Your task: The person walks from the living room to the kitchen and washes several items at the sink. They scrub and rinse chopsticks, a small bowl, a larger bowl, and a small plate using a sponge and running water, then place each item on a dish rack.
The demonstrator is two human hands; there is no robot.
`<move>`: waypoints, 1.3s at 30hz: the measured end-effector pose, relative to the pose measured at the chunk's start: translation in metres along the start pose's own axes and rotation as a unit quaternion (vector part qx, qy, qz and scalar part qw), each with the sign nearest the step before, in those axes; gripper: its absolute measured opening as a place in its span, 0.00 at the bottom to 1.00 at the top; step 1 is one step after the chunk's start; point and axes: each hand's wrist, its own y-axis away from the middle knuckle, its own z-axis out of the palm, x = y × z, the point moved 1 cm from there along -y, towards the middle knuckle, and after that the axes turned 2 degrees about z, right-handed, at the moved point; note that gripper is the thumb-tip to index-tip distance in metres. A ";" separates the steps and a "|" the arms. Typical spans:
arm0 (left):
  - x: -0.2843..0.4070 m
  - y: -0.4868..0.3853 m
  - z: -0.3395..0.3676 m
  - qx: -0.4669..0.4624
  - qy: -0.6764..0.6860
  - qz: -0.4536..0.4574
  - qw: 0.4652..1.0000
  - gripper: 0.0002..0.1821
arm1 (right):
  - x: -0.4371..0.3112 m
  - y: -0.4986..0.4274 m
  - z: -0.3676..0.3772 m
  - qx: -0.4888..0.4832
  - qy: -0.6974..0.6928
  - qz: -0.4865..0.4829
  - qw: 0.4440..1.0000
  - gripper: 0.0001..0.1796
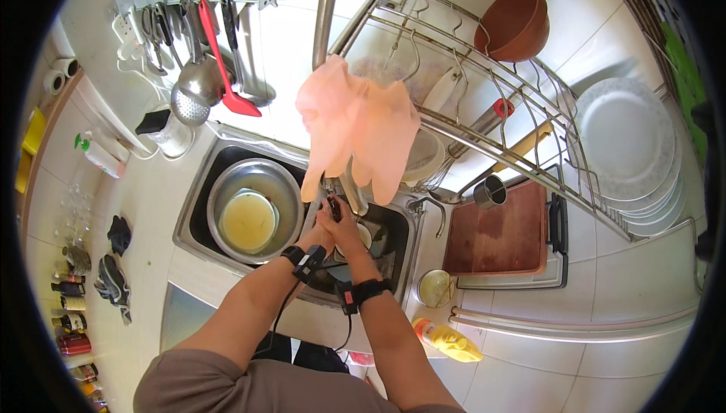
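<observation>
My left hand (319, 236) and my right hand (347, 231) meet over the divider of a double-bowl steel sink (408, 254), close below the faucet spout (356, 194). A small dark object (335, 207) shows between the fingers, and my right hand is closed around it. My left fingers press against the right ones, partly hidden. In the left bowl sits a steel basin (218, 217) of cloudy water, with a bowl of yellowish liquid (248, 221) in it. A pale round dish (363, 236) lies in the right bowl, partly behind my right hand.
Peach rubber gloves (357, 129) hang in front of the faucet. A wire dish rack (454, 123) overhangs the right side, with plates (624, 140) beyond. A wooden cutting board (493, 231), a glass jar (435, 288) and a yellow bottle (451, 342) stand right of the sink.
</observation>
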 end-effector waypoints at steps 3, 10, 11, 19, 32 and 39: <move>-0.010 -0.011 0.017 0.087 0.275 -0.101 0.952 0.21 | 0.005 -0.010 -0.011 -0.001 -0.030 -0.035 0.999 0.25; 0.005 -0.016 0.015 0.099 0.430 -0.169 0.881 0.22 | -0.003 -0.025 -0.033 -0.027 -0.258 0.220 0.940 0.14; 0.013 -0.014 0.012 0.086 0.430 -0.174 0.882 0.22 | -0.004 -0.026 -0.036 -0.042 -0.307 0.220 0.925 0.15; 0.056 0.010 0.001 -0.089 0.309 -0.343 0.882 0.19 | 0.003 -0.028 -0.030 -0.019 -0.420 0.257 0.870 0.18; 0.072 0.013 -0.014 -0.181 0.186 -0.394 0.882 0.13 | 0.064 -0.055 -0.043 0.069 -0.159 0.106 0.979 0.17; 0.050 0.000 -0.004 -0.120 0.367 -0.346 0.855 0.10 | 0.050 -0.035 -0.073 0.071 -0.248 0.160 0.953 0.21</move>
